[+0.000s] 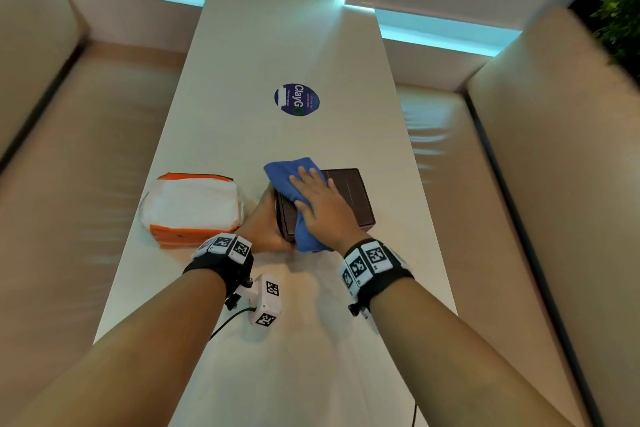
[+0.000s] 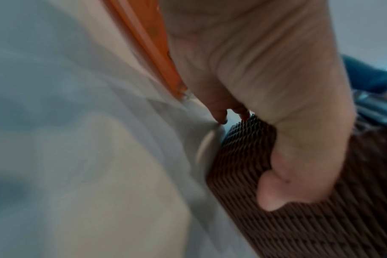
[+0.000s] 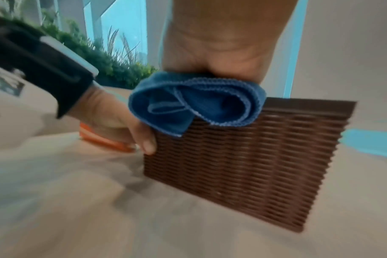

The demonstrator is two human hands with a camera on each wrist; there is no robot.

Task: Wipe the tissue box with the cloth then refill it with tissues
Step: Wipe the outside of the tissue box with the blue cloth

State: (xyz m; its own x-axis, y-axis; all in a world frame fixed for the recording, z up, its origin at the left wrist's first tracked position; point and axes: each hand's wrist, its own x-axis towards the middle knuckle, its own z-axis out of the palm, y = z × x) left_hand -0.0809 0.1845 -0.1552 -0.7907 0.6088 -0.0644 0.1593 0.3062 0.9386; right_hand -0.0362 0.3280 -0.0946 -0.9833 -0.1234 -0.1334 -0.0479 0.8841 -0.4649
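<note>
A dark brown woven tissue box (image 1: 349,194) stands on the white table (image 1: 263,55). My left hand (image 1: 265,218) grips its left near corner, thumb on the near wall (image 2: 274,190). My right hand (image 1: 317,203) lies flat, fingers straight, pressing a folded blue cloth (image 1: 291,172) onto the box's top. The cloth (image 3: 197,103) bulges from under my palm over the box's (image 3: 254,157) upper edge. A tissue pack (image 1: 192,208), white with orange ends, lies on the table left of the box.
A round blue sticker (image 1: 296,99) is on the table beyond the box. Beige bench seats (image 1: 79,156) run along both sides of the table. Green plants (image 1: 620,0) stand at the far right.
</note>
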